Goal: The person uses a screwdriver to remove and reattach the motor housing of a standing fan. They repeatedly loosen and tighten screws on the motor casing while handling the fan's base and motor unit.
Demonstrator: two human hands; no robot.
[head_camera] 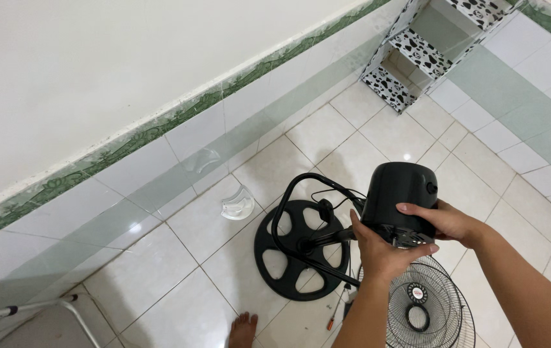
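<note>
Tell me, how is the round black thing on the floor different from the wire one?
The black base is a flat plastic disc with a few big holes; the wire grille is thin wires with a small ring in the middle. The base carries a curved stand; the grille lies bare. Both are round and rest on the tiles.

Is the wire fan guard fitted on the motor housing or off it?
Off. The wire guard lies flat on the floor tiles below both hands, while the left hand and right hand hold the black motor housing above it.
</note>
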